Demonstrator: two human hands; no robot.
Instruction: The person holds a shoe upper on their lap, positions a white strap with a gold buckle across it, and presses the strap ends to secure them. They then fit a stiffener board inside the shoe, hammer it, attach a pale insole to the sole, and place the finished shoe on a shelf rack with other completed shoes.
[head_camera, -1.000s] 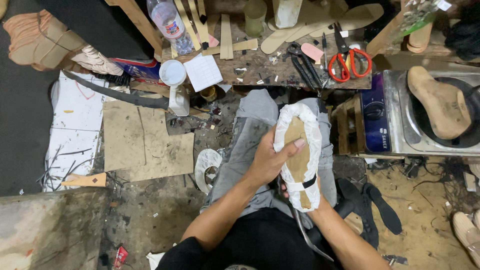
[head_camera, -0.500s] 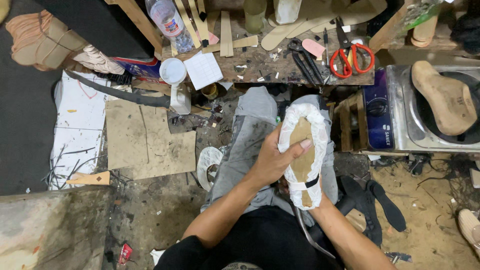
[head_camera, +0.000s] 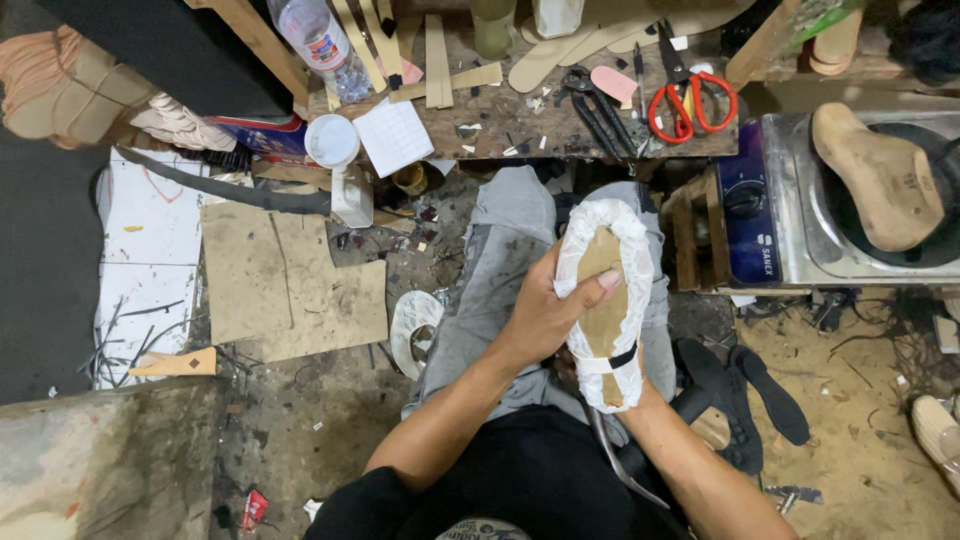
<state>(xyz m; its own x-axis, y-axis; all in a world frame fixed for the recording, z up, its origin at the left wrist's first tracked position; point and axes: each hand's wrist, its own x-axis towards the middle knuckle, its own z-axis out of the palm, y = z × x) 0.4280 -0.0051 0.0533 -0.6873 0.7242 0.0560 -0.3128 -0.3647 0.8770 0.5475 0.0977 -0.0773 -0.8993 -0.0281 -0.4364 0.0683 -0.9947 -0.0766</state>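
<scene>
A shoe last (head_camera: 606, 300) wrapped in white material, its tan sole side up, rests on my lap. A black strap crosses its heel end. My left hand (head_camera: 548, 312) grips its left side, thumb pressed on the tan sole near the toe. My right hand (head_camera: 640, 392) is mostly hidden beneath the heel end and supports it from below; only the wrist and forearm show.
A cluttered wooden bench (head_camera: 520, 125) ahead carries red-handled scissors (head_camera: 690, 95), black pliers (head_camera: 598, 115), insole cut-outs and a plastic bottle (head_camera: 322, 40). A bare wooden last (head_camera: 880, 175) lies on a metal stove at right. Cardboard sheets (head_camera: 290, 280) and black soles (head_camera: 745, 395) lie on the floor.
The wrapped last has stayed on my lap; my left thumb has shifted slightly on the sole. The view has tilted a little.
</scene>
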